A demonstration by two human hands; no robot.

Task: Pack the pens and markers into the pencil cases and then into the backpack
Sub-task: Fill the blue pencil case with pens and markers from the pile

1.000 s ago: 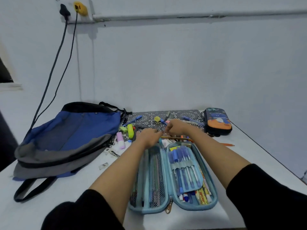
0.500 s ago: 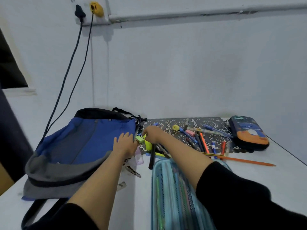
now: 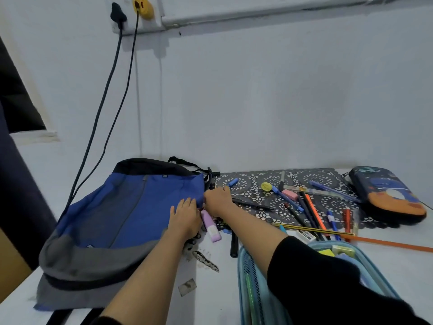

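The blue and grey backpack (image 3: 128, 212) lies flat on the left of the white table. My left hand (image 3: 185, 216) rests on its right edge with fingers straight. My right hand (image 3: 218, 200) sits just beyond, its fingers curled down at the backpack's edge; what they hold is hidden. A purple highlighter (image 3: 210, 227) lies between the two hands. Several loose pens (image 3: 287, 199) and pencils are spread over a dark patterned mat (image 3: 246, 186). The open light-blue pencil case (image 3: 242, 266) lies under my right forearm. A dark pencil case with an orange panel (image 3: 389, 195) stands zipped at the far right.
Two cables (image 3: 103, 102) hang from a wall socket (image 3: 131, 12) down behind the backpack. A black pen (image 3: 234, 245) and an orange pencil (image 3: 393, 243) lie on the table near the light-blue case. The wall stands close behind the mat.
Both hands moved left from the pens above the open case to the backpack's right edge. The yellow highlighter seen by my right hand half a second ago is out of sight.
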